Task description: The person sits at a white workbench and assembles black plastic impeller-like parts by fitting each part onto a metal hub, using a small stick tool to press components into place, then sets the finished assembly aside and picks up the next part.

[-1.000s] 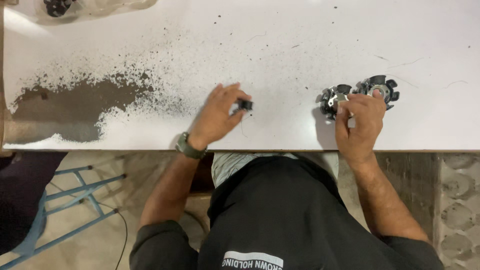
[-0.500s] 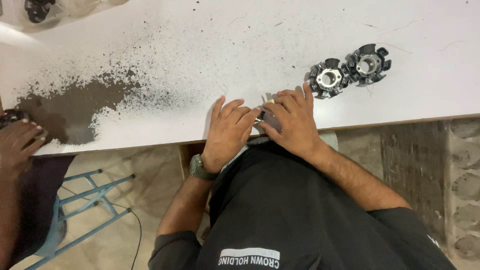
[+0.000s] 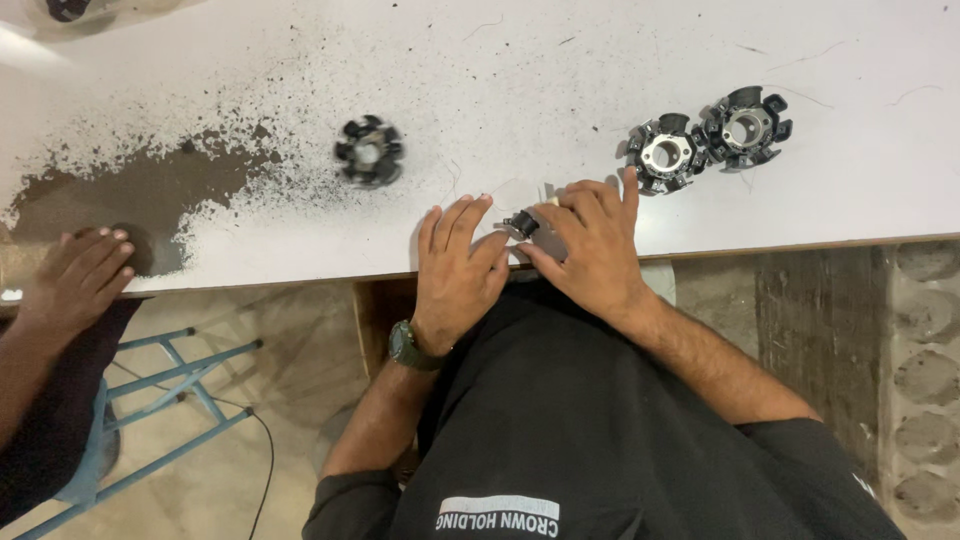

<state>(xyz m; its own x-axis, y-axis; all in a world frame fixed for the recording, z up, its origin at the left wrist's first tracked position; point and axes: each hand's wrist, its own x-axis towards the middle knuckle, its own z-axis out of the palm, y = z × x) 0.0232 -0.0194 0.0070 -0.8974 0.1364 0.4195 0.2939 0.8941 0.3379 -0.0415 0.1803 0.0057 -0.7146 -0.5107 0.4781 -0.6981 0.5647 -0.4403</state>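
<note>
My left hand (image 3: pixel 458 268) and right hand (image 3: pixel 590 250) pinch a small black part (image 3: pixel 521 222) at the near surface (image 3: pixel 560 60) edge; two rotors (image 3: pixel 665 152) sit finished right, one (image 3: pixel 369 151) lies left.

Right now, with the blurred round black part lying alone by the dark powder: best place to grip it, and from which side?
Probably from straight above, fingers across the outer rim of the round black part. It lies flat on the white table with its lobed edge exposed all round and nothing touching it. Its image is blurred, so finer detail cannot be read. The left hand is the nearer one; the dark powder lies on its far side.
</note>
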